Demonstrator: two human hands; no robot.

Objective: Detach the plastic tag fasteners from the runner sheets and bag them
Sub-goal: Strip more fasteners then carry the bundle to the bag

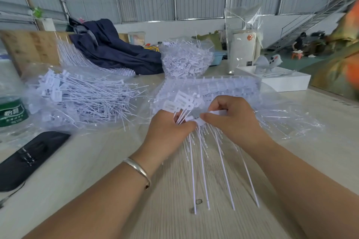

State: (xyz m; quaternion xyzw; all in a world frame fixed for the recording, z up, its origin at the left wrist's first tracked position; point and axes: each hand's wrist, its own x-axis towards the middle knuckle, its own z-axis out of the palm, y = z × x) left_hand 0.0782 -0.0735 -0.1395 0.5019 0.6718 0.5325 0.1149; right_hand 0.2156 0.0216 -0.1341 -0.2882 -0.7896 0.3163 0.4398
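Gripping a small bunch of tag fasteners [181,107], the left hand [171,130] had its fingers curled round the stems, flat tag heads sticking out above the knuckles toward 12 o'clock. The right hand [231,116] sat just beside it at 3 o'clock, thumb and fingers pinching one white fastener head on the runner sheet [213,87], which lay straight ahead on crinkly clear plastic. Long thin tails fanned back from under both hands toward 6 o'clock over the pale wooden table [174,219]. A silver bangle [138,169] ringed the left wrist.

Loose fasteners were already heaped in an open clear bag [77,97] at 10 o'clock, and another full bag [186,58] sat further back around 12. More runner sheets leaned against a dark blue garment [116,50] at 11. A green-labelled bottle [11,106] stood at the far 9 o'clock edge, with a black case [29,157] nearer at 8. A white box [277,79] holding a grey figure sat at 2 o'clock; the frame was a bit motion-blurred, so finer details were hard to tell
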